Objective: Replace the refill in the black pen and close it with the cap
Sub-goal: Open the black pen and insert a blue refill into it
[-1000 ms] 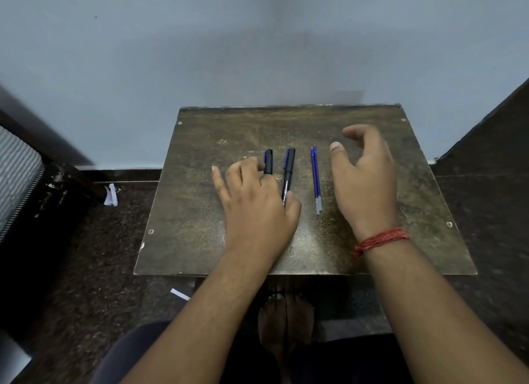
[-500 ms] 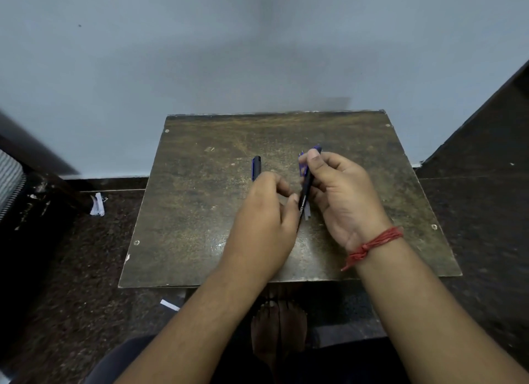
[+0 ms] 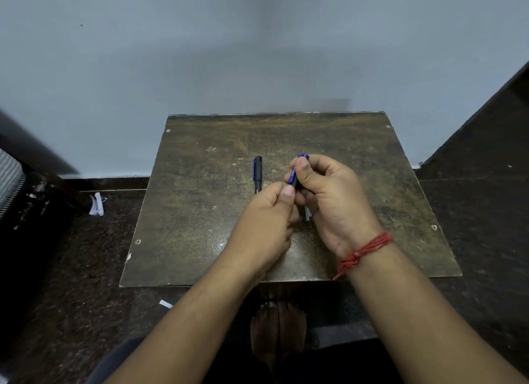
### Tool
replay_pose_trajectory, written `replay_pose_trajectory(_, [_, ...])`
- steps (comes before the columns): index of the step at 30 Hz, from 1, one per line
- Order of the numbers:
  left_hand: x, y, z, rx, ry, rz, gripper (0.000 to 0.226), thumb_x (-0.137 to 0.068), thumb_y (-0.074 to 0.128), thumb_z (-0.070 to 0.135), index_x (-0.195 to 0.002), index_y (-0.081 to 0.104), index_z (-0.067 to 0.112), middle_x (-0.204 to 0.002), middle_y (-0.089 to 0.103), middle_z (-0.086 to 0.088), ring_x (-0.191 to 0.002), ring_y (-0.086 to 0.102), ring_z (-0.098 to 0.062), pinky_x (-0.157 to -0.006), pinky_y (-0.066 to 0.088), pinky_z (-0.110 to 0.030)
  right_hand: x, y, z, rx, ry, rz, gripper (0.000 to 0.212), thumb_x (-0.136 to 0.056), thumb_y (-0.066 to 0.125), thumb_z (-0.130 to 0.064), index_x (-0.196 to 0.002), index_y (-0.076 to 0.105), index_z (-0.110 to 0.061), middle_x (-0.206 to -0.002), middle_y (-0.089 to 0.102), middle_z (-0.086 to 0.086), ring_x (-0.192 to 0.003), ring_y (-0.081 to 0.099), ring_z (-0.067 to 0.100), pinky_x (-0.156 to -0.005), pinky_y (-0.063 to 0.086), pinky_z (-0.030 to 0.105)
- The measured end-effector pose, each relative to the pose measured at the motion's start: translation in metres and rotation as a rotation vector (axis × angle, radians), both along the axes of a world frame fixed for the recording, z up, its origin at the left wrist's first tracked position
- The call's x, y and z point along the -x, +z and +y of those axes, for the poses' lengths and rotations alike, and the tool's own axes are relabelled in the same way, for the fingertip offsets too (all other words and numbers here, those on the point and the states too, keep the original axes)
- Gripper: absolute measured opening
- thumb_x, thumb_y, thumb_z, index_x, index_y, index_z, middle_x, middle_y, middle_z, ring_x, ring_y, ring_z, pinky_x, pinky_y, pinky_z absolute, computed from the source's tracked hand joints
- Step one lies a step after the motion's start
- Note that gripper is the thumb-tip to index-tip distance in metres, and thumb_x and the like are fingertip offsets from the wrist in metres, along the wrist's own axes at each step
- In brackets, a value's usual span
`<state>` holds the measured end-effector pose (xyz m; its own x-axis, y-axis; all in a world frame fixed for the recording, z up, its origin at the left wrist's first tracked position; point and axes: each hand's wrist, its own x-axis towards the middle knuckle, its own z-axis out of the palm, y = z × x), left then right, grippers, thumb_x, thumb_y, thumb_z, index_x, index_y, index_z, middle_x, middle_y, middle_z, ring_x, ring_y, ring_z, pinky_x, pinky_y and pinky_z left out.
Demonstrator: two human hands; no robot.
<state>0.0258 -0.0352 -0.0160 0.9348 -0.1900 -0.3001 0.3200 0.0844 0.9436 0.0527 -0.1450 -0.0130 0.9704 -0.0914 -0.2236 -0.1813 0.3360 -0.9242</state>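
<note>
Nearest the camera, the left hand (image 3: 266, 217) curls around the lower end of the black pen (image 3: 294, 179), its thumb and forefinger pinching the barrel, though most of what it holds is hidden behind its own knuckles. Just beyond and touching it, the right hand (image 3: 332, 200) pinches the upper part of the same pen between thumb and curled fingers (image 3: 315, 166), so the pen hangs tilted above the tabletop (image 3: 200, 226) rather than lying on it. A pale, thin end (image 3: 307, 213) peeks out between the two palms; it is probably the spare refill, but it is too hidden to be sure. Farther off, the cap (image 3: 257, 174) lies alone on the tabletop, just left of the hands and apart from them. The risks appear to come from the crowded grip: if the halves part with a jerk, the old refill or a small tip piece could drop and roll off the tabletop's near edge onto the dark floor, where it would be hard to spot. The left hand could also nudge the cap and send it rolling. A refill forced in at an angle might bend.
</note>
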Motion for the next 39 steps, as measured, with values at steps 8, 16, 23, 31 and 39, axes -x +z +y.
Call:
replay_pose_trajectory(8, [-0.001, 0.002, -0.005, 0.111, -0.023, 0.051, 0.029, -0.107, 0.035, 0.025, -0.085, 0.051, 0.013, -0.053, 0.029, 0.004, -0.037, 0.018, -0.003, -0.038, 0.014, -0.014, -0.001, 0.001, 0.003, -0.149, -0.09, 0.023, 0.012, -0.096, 0.059, -0.008, -0.086, 0.063, -0.004, -0.072, 0.055, 0.01, -0.058, 0.047, 0.014, -0.046, 0.038, 0.018])
replay_pose_trajectory(16, [0.02, -0.007, -0.007, 0.089, -0.103, 0.115, 0.031, -0.107, 0.035, 0.026, -0.086, 0.054, 0.012, -0.051, 0.032, 0.006, -0.039, 0.02, -0.005, -0.038, 0.015, -0.015, -0.026, 0.011, -0.035, -0.43, -0.373, -0.041, 0.023, -0.103, 0.049, -0.017, -0.084, 0.059, -0.009, -0.062, 0.061, 0.001, -0.057, 0.06, 0.012, -0.057, 0.052, 0.026])
replay_pose_trajectory(23, [0.001, -0.01, -0.004, 0.266, 0.06, 0.104, 0.025, -0.104, 0.035, 0.007, -0.109, 0.06, 0.002, -0.065, 0.049, 0.0, -0.045, 0.03, -0.006, -0.037, 0.023, -0.017, -0.021, -0.027, -0.06, 0.917, -0.156, -0.063, 0.013, -0.095, 0.064, -0.026, -0.101, 0.073, -0.02, -0.096, 0.066, 0.002, -0.082, 0.062, 0.016, -0.081, 0.051, 0.031])
replay_pose_trajectory(31, [-0.006, -0.012, 0.01, 0.204, 0.233, 0.022, 0.017, -0.105, 0.038, 0.01, -0.106, 0.054, 0.003, -0.07, 0.065, -0.001, -0.045, 0.038, -0.007, -0.036, 0.03, -0.019, -0.018, -0.021, -0.04, 1.317, -0.137, -0.031, 0.019, -0.092, 0.065, -0.033, -0.098, 0.051, -0.022, -0.089, 0.061, -0.004, -0.099, 0.055, 0.024, -0.081, 0.051, 0.041])
replay_pose_trajectory(39, [-0.003, -0.009, 0.013, 0.097, 0.192, -0.055, 0.018, -0.105, 0.04, 0.019, -0.099, 0.053, 0.007, -0.068, 0.062, -0.001, -0.043, 0.033, -0.01, -0.036, 0.025, -0.021, -0.016, -0.014, -0.045, 1.457, -0.126, -0.051, 0.022, -0.097, 0.057, -0.04, -0.095, 0.053, -0.019, -0.077, 0.048, -0.011, -0.094, 0.052, 0.022, -0.082, 0.047, 0.04])
